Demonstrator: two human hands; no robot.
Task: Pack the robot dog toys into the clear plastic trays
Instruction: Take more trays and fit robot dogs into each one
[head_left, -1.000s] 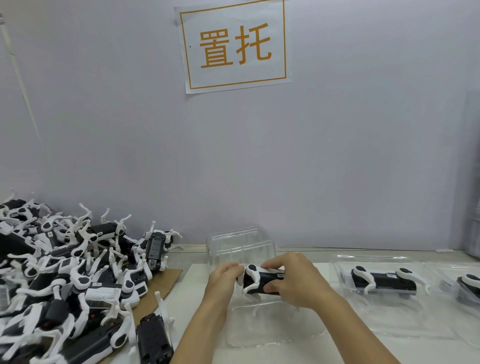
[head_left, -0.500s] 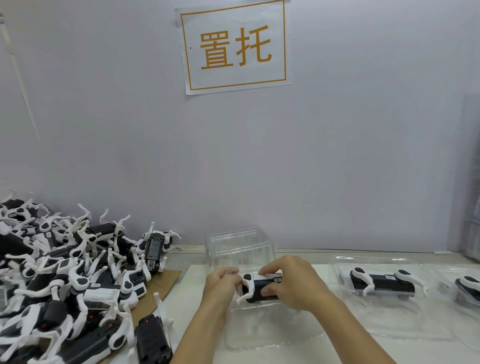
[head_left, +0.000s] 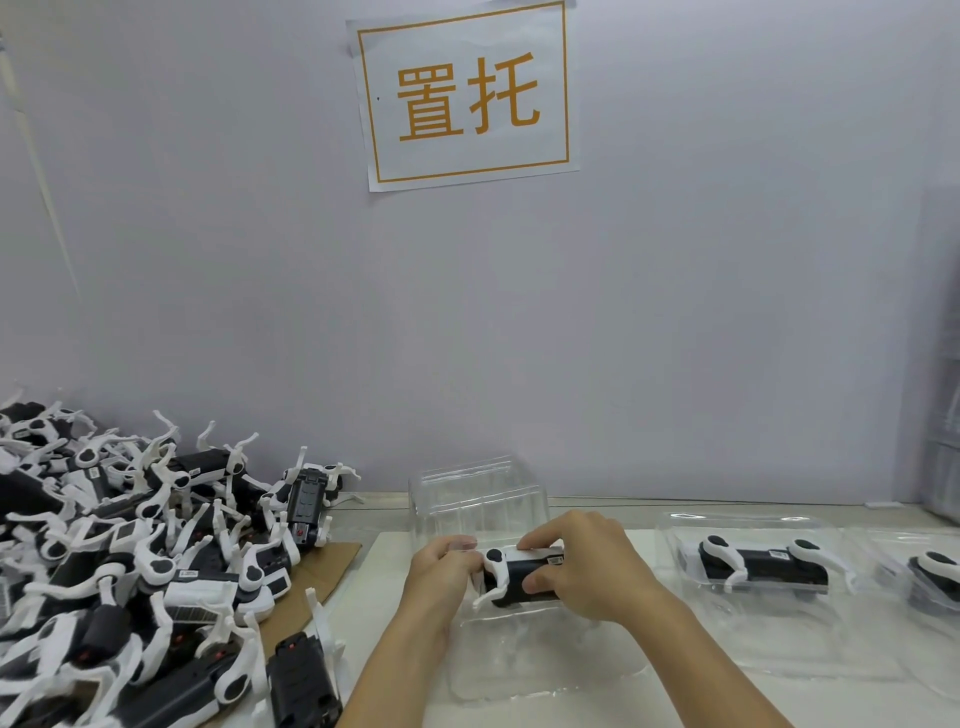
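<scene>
A black and white robot dog toy (head_left: 511, 574) lies on its side between both hands, over an open clear plastic tray (head_left: 524, 657) in front of me. My left hand (head_left: 441, 569) grips its left end and white leg. My right hand (head_left: 582, 566) holds the body, thumb on the near side, fingers over the top. The tray's raised clear lid (head_left: 475, 493) stands behind the hands. To the right, a second clear tray (head_left: 779, 629) holds a packed dog toy (head_left: 761, 566).
A large heap of loose robot dog toys (head_left: 130, 561) covers the left of the table on brown cardboard (head_left: 324, 564). Another tray with a toy (head_left: 935, 577) is cut off at the right edge. A paper sign (head_left: 467, 93) hangs on the wall.
Both hands have lowered the toy slightly toward the tray and turned it; the white leg now points down to the left. The trays and the heap have not moved.
</scene>
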